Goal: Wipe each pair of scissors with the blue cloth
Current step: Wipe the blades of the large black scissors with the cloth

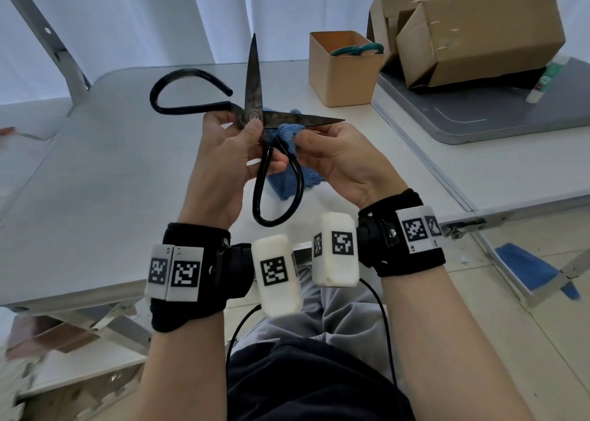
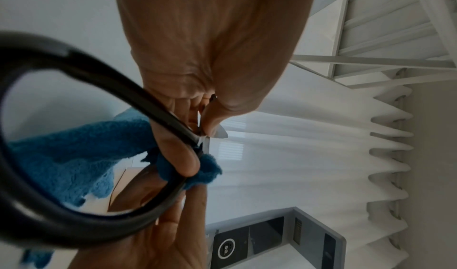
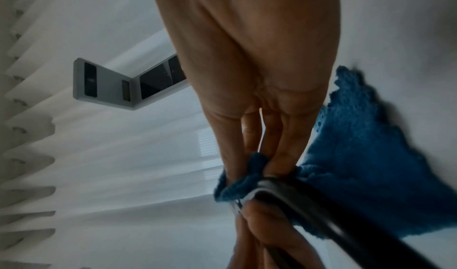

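Large black iron scissors [image 1: 253, 107] are held above the white table [image 1: 95, 171], blades spread wide: one points up, the other points right. My left hand [image 1: 233, 152] grips them at the pivot, thumb on the rivet. My right hand [image 1: 322, 149] pinches the blue cloth [image 1: 287, 134] against the right-pointing blade near the pivot. The cloth [image 2: 66, 156] hangs down behind one black handle loop [image 2: 37, 204]. In the right wrist view the fingers [image 3: 279, 146] press the cloth [image 3: 358, 156] onto the metal. Green-handled scissors [image 1: 357, 50] stand in a tan box [image 1: 343, 78].
Big cardboard boxes [image 1: 479, 34] sit on a grey tray [image 1: 498, 114] at the back right, beside a white bottle [image 1: 546, 78]. A metal chair frame [image 1: 41, 34] stands at the back left. A blue cloth piece [image 1: 530, 270] lies on a low shelf at the right.
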The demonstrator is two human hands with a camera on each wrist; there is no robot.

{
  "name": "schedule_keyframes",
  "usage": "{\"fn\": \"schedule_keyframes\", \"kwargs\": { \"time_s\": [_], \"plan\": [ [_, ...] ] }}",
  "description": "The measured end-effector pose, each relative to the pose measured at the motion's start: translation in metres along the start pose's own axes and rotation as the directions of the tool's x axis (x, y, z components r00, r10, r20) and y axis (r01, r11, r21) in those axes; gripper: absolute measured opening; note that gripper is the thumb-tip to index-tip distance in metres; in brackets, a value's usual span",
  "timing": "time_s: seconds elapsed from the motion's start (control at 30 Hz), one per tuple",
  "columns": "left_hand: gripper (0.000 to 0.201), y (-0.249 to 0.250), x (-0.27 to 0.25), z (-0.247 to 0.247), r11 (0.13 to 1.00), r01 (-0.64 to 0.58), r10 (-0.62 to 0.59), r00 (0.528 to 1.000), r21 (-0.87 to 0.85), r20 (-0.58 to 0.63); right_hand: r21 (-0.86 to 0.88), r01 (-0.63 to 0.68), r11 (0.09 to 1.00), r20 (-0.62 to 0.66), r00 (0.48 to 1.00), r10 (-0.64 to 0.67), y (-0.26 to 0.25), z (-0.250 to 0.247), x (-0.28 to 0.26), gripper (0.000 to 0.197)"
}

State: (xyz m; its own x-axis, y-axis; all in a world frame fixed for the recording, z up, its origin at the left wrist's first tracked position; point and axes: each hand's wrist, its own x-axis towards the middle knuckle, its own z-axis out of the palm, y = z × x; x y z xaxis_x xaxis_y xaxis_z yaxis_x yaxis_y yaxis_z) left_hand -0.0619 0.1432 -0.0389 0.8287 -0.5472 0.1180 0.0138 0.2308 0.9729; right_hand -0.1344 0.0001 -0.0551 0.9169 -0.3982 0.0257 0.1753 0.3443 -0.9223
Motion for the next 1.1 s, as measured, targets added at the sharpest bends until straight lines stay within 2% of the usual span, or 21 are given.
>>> {"fn": "schedule_keyframes", "kwargs": {
  "time_s": [0.23, 0.47, 0.53, 0.67, 0.77, 1.0, 1.1],
  "plan": [
    [0.015, 0.001, 0.000, 0.006, 1.000, -0.017, 0.016, 0.999, 0.021, 0.036, 0.026, 0.066, 0.997, -0.081, 0.995, -0.064, -0.002, -0.002, 0.001, 0.009],
    [0.019, 0.000, 0.002, 0.003, 0.999, -0.007, 0.006, 1.000, 0.052, 0.019, 0.178, 0.090, 0.980, -0.122, 0.990, -0.068, 0.000, -0.007, 0.003, 0.012],
    [0.019, -0.001, 0.002, 0.002, 0.998, 0.002, -0.002, 1.000, 0.059, 0.015, 0.152, 0.068, 0.986, -0.100, 0.994, -0.053, 0.000, -0.008, 0.004, 0.010],
    [0.028, -0.003, 0.001, 0.005, 0.996, 0.002, -0.005, 0.999, 0.084, 0.036, -0.027, 0.013, 1.000, -0.040, 0.999, -0.014, 0.000, 0.000, 0.004, 0.006],
    [0.031, -0.003, 0.001, 0.006, 0.996, -0.003, 0.000, 0.999, 0.087, 0.033, 0.023, 0.012, 1.000, -0.066, 0.998, -0.011, 0.001, 0.001, 0.003, 0.008],
    [0.025, 0.000, 0.003, 0.002, 0.997, -0.004, 0.002, 1.000, 0.081, 0.022, 0.137, 0.045, 0.989, -0.140, 0.990, -0.026, -0.003, -0.006, 0.005, 0.013],
    [0.015, 0.000, 0.003, 0.000, 0.997, -0.004, 0.002, 1.000, 0.079, 0.020, 0.176, 0.063, 0.982, -0.160, 0.987, -0.035, -0.005, -0.009, 0.007, 0.014]
  ]
}}
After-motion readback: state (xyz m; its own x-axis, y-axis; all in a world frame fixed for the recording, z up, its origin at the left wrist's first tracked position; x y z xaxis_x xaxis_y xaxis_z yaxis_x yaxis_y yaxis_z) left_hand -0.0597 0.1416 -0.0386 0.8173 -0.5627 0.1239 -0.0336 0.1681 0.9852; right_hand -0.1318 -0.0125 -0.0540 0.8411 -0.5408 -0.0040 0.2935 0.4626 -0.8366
